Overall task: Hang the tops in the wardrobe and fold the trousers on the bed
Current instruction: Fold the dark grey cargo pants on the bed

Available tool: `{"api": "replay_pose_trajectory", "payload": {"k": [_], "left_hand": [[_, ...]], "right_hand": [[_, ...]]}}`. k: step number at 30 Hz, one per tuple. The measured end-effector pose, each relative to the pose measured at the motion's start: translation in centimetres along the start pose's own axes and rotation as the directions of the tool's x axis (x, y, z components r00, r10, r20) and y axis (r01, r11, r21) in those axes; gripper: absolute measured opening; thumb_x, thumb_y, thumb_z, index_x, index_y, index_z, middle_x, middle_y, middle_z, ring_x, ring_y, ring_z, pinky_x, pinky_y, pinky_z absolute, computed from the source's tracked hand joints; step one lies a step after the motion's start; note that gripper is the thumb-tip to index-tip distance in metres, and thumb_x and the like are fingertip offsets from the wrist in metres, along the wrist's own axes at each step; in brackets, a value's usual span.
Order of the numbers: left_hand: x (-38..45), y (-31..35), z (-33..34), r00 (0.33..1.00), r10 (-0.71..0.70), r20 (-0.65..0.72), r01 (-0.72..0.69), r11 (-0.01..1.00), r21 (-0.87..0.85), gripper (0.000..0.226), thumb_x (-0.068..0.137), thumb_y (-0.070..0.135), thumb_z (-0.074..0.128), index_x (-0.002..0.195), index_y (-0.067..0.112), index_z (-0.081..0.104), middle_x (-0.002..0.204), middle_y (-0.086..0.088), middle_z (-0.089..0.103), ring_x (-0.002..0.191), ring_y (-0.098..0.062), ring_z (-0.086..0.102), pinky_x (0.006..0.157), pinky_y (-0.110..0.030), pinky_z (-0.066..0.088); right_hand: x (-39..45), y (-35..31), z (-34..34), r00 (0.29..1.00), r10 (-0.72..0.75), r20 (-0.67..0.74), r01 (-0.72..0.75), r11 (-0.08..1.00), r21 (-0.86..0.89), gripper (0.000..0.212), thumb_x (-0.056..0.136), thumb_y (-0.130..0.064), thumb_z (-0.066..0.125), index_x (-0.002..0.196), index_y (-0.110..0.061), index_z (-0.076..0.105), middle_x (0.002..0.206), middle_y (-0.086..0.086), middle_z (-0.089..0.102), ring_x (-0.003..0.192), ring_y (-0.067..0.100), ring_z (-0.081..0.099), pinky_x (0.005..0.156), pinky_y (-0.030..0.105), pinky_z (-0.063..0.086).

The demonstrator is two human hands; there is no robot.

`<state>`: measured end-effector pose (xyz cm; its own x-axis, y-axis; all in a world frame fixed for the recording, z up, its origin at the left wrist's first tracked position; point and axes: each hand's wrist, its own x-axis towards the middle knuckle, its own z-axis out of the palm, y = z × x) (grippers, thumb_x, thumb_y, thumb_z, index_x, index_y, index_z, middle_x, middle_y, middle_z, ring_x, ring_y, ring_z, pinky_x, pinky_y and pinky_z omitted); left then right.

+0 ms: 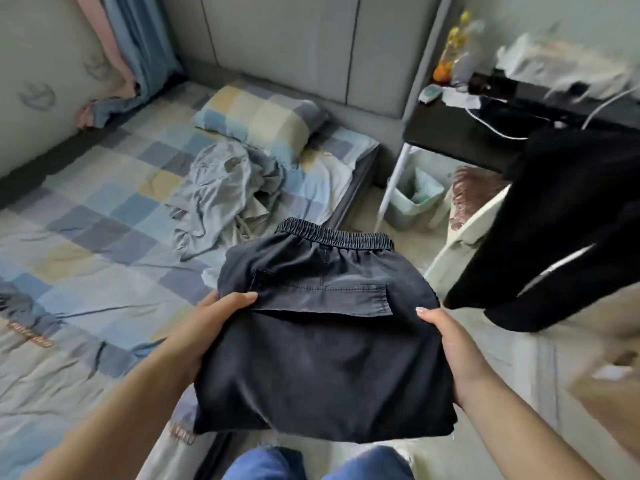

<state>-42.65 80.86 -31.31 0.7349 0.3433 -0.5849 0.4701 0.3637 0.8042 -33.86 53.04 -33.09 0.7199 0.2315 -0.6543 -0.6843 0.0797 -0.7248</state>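
Now the folded trousers [322,341] are held level, left hand [211,327] and right hand [450,344] curled round opposite edges; they should be lowered flat onto the bed [86,209].

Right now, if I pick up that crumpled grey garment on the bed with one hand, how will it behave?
The grey garment lies in loose creases, so it is probably floppy and will drape and dangle. It looks thin, so likely light. Its drawstring hangs loose and may swing or snag.
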Motion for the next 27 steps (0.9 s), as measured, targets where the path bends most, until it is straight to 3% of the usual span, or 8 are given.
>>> {"api": "replay_pose_trajectory", "payload": {"k": [4,7,10,13,16,18,22,27], "left_hand": [[0.9,0.5,10.5,0.986,-0.003,0.165,-0.018,0.992,0.123,0.014,0.085,0.017,0.062,0.099,0.016,0.066,0.073,-0.003,0.075,0.059,-0.015,0.07,0.048,-0.021,0.053],[0.5,-0.2,18.5,0.958,-0.03,0.285,-0.024,0.982,0.185,0.014,0.086,0.014,0.06,0.098,0.015,0.067,0.084,-0.007,0.075,0.062,-0.017,0.07,0.054,-0.024,0.056],[-0.7,-1.2,26.2,0.911,-0.06,0.408,-0.041,0.972,0.233,0.012,0.086,0.014,0.06,0.096,0.017,0.067,0.08,-0.007,0.075,0.062,-0.017,0.07,0.06,-0.028,0.054],[-2.1,-2.0,33.5,0.86,-0.078,0.505,-0.076,0.958,0.276,0.014,0.083,0.014,0.064,0.097,0.018,0.067,0.079,-0.006,0.075,0.064,-0.018,0.071,0.067,-0.031,0.052],[-2.4,-2.7,39.5,0.806,-0.126,0.579,-0.09,0.94,0.329,0.042,0.064,0.018,0.075,0.105,0.017,0.068,0.096,-0.012,0.074,0.085,-0.029,0.071,0.083,-0.039,0.051],[-2.2,-3.2,43.0,0.784,-0.156,0.6,-0.091,0.928,0.36,0.045,0.062,0.018,0.075,0.106,0.015,0.068,0.1,-0.014,0.073,0.094,-0.033,0.068,0.09,-0.042,0.05],[-0.5,-4.1,49.7,0.723,-0.22,0.655,-0.121,0.893,0.433,0.033,0.077,0.016,0.068,0.109,0.012,0.066,0.098,-0.015,0.074,0.092,-0.033,0.068,0.088,-0.04,0.05],[2.8,-4.3,58.9,0.562,-0.351,0.749,-0.183,0.83,0.526,0.052,0.056,0.016,0.076,0.108,0.011,0.066,0.098,-0.017,0.073,0.088,-0.033,0.07,0.082,-0.04,0.051]], "right_hand": [[-4.2,-1.2,-8.6,0.976,-0.044,-0.211,0.074,0.988,0.136,0.025,0.087,-0.026,0.053,0.094,-0.01,0.071,0.092,0.013,0.074,0.08,0.026,0.07,0.078,0.034,0.05],[-7.0,-1.6,-15.2,0.93,-0.042,-0.364,0.122,0.972,0.199,0.027,0.084,-0.027,0.056,0.097,-0.008,0.071,0.092,0.014,0.074,0.088,0.03,0.068,0.084,0.037,0.048],[-9.5,-1.8,-21.6,0.875,-0.042,-0.482,0.186,0.949,0.254,0.024,0.086,-0.024,0.056,0.096,-0.007,0.07,0.088,0.012,0.074,0.088,0.03,0.067,0.08,0.036,0.047],[-11.7,-2.0,-27.4,0.838,-0.023,-0.546,0.229,0.922,0.313,0.02,0.086,-0.024,0.057,0.09,-0.011,0.07,0.078,0.008,0.075,0.085,0.029,0.066,0.076,0.035,0.047],[-12.7,-1.9,-32.1,0.803,0.007,-0.596,0.268,0.889,0.371,0.024,0.085,-0.026,0.058,0.098,-0.009,0.07,0.091,0.012,0.074,0.094,0.032,0.066,0.089,0.04,0.046],[-12.9,-2.0,-34.3,0.789,0.009,-0.615,0.304,0.863,0.403,0.027,0.085,-0.025,0.058,0.104,-0.009,0.069,0.097,0.013,0.073,0.097,0.032,0.065,0.093,0.041,0.046],[-12.6,-2.7,-38.0,0.749,0.007,-0.663,0.418,0.771,0.48,0.029,0.09,-0.017,0.052,0.115,-0.009,0.065,0.105,0.014,0.071,0.101,0.033,0.065,0.089,0.04,0.047],[-10.5,-4.4,-42.8,0.694,0.064,-0.717,0.489,0.689,0.535,0.029,0.088,-0.019,0.055,0.114,-0.012,0.066,0.102,0.011,0.073,0.099,0.031,0.067,0.084,0.041,0.05]]}}
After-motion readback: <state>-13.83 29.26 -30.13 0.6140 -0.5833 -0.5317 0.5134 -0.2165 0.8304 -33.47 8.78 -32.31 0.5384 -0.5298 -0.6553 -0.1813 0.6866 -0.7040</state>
